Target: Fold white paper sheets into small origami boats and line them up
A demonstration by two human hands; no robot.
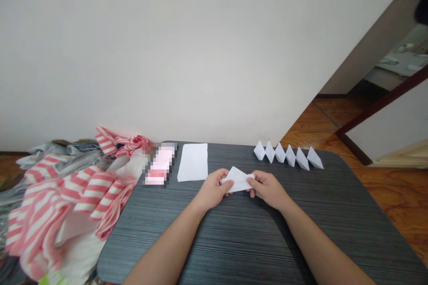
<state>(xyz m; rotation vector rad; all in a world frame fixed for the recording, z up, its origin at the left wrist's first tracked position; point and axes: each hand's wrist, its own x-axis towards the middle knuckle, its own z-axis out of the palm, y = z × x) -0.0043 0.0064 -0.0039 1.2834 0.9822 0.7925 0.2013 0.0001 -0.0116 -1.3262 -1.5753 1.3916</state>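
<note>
Between my two hands is a folded white sheet of paper (238, 179), with a triangular peak at the top and a straight band along its lower edge. My left hand (216, 189) pinches its left end, thumb on the front. At the other end, my right hand (265, 189) grips the paper with the thumb in front and fingers curled behind. The paper is held over the middle of the dark table. Beyond my right hand, several folded white paper shapes (280, 153) stand in a row near the table's back edge.
A stack of white paper (193, 162) lies behind my left hand. Left of it is a blurred-out, phone-like object (161, 163). The dark wood-grain table (234, 240) meets a wall (200, 53) at the back. Red-and-white striped cloth (96, 191) and plastic bags pile up at the left.
</note>
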